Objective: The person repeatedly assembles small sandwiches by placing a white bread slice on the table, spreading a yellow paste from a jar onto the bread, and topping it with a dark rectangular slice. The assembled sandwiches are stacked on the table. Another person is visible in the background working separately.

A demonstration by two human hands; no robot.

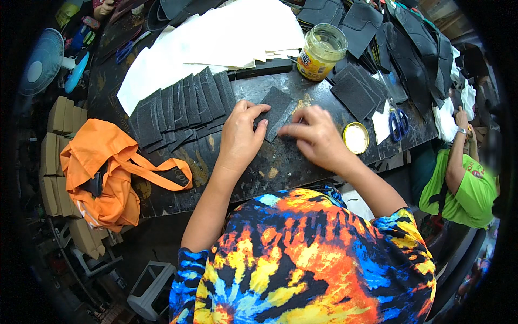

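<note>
A black rectangular fabric piece (277, 110) lies flat on the dark table. My left hand (243, 132) holds it down at its left edge, thumb and forefinger pressed on it. At its lower right edge is my right hand (315, 135), closed with fingers curled and slightly blurred; what they may hold is hidden. An uncapped glass jar (324, 48) with a yellow label stands beyond my right hand. Its gold lid (356, 137) rests beside my right wrist. Overlapping black pieces (186, 102) form a row at the left. More black pieces (359, 92) are stacked at the right.
White sheets (226, 35) cover the far table. Blue-handled scissors (398, 124) lie at the right edge, below black panels (413, 48) in piles. An orange bag (102, 167) sits at the left edge. A person in green (464, 189) works at the right.
</note>
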